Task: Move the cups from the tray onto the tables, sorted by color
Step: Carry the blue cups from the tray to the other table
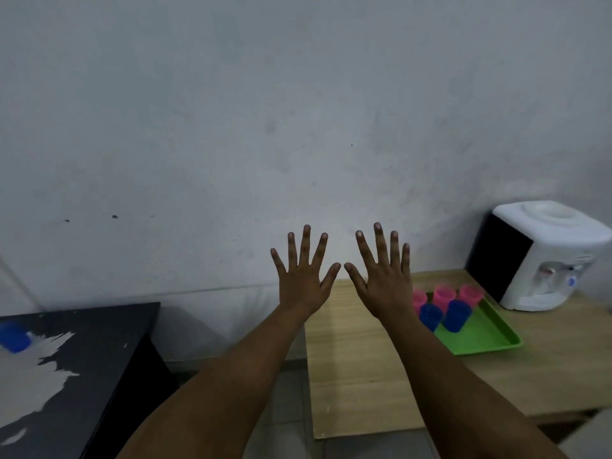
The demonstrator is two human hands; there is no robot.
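Note:
My left hand [302, 279] and my right hand [385, 283] are raised side by side in front of the wall, fingers spread wide, holding nothing. To the right, a green tray [480, 339] lies on the wooden table [357, 359]. On it stand three pink cups [444, 294] at the back and two blue cups [457, 314] in front; my right hand partly hides the leftmost pink one. Another blue cup [14, 337] stands on the black table [99, 342] at the far left.
A white water dispenser [543, 256] stands on the wooden table behind the tray, against the wall. A gap of tiled floor [284, 409] separates the two tables. The black table's top has worn pale patches.

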